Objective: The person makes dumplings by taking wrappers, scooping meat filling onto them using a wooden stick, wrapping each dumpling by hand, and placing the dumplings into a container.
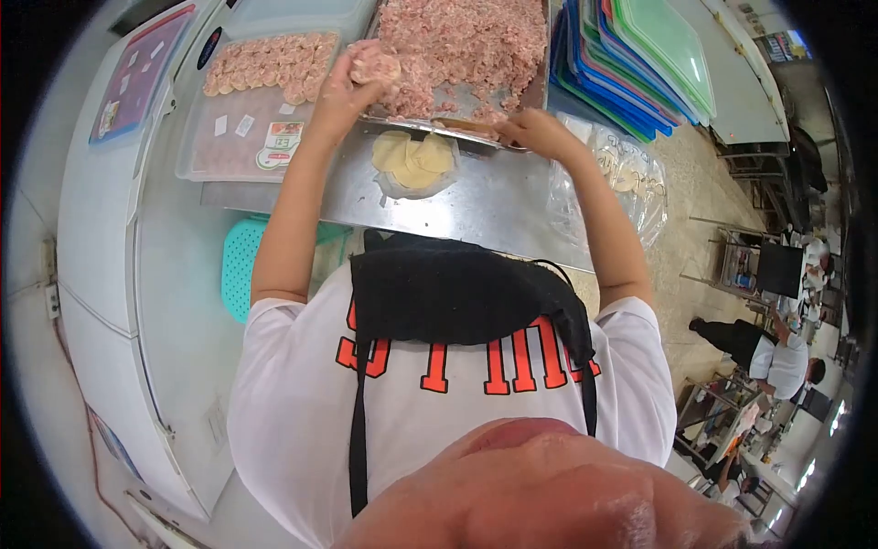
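My left hand [352,90] is wrapped round a wrapper topped with pink minced filling [375,69], over the left edge of a metal tray. Minced meat [466,41] is heaped in that tray. At the tray's front edge my right hand [530,131] grips the end of a flat brown spatula [465,126]. Round yellow wrappers [413,159] lie fanned out on a plastic sheet on the metal table [347,188]. To the left, a clear container [192,146] holds rows of filled dumplings [272,66].
Coloured lids [631,64] are stacked right of the tray. Clear plastic bags [615,178] lie on the table's right side. A turquoise basket [240,265] sits below the table at left. Another person [777,357] stands far off at right, among racks.
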